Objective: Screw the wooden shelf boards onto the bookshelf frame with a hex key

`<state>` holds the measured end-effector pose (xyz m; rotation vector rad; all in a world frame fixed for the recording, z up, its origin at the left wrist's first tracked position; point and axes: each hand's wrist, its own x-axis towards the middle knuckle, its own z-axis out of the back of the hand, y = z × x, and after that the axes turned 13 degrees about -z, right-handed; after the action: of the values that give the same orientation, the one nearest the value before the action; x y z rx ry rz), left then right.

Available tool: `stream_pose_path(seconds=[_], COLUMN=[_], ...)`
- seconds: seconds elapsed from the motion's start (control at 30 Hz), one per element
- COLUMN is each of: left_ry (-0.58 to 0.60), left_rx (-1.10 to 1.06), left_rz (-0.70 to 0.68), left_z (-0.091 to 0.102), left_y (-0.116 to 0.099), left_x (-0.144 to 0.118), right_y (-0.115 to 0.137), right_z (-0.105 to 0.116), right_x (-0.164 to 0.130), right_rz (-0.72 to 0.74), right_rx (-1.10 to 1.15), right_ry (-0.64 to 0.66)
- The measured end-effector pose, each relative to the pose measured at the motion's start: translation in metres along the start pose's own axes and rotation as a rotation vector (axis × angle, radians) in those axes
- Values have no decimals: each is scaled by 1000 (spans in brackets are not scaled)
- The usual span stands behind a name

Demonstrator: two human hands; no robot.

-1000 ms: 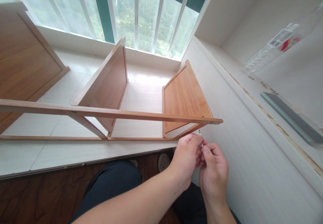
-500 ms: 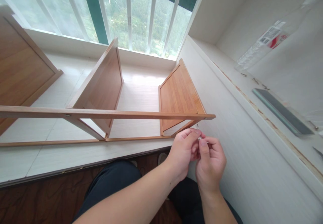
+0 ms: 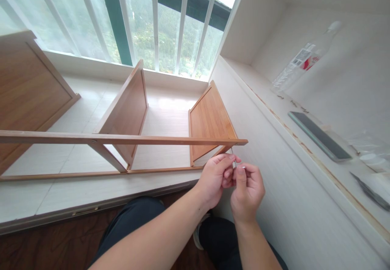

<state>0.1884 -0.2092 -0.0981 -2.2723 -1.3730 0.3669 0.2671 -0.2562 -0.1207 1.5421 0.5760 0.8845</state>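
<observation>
My left hand (image 3: 215, 178) is closed, pinching a thin metal rod bent like a hex key (image 3: 234, 161) between thumb and forefinger. Against it, my right hand (image 3: 248, 184) is closed too, with thumb and forefinger at the rod's lower end. Fingers hide part of the rod. Both hands are just below the right end of a long wooden rail (image 3: 170, 140), which has metal fasteners set in it. The rail belongs to a wooden frame with upright panels, among them a right end panel (image 3: 210, 119) and a middle panel (image 3: 129, 107).
A third panel (image 3: 27, 95) stands at left. On the right-hand ledge are a plastic bottle (image 3: 304, 61), several small screws (image 3: 294, 103), a dark flat phone-like slab (image 3: 319, 136) and a dark slim tool (image 3: 370, 191). A white wall (image 3: 289, 184) rises close beside my right hand.
The view has shifted, bringing more of the right ledge into sight. My hands stay together near the rail's end, and more of the metal rod shows between them.
</observation>
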Motion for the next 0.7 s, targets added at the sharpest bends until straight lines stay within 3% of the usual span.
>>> stream_pose_path(seconds=[0.43,0.7], left_ry=[-26,19], left_rx=[-3,10], left_rz=[17,-27], left_z=[4,3], left_y=[1,-1], left_x=[1,-1], right_y=[-6,-19], right_z=[1,7], right_x=[-1,0], right_rz=[-9,60], right_rx=[-13,-103], right_ry=[24,-97])
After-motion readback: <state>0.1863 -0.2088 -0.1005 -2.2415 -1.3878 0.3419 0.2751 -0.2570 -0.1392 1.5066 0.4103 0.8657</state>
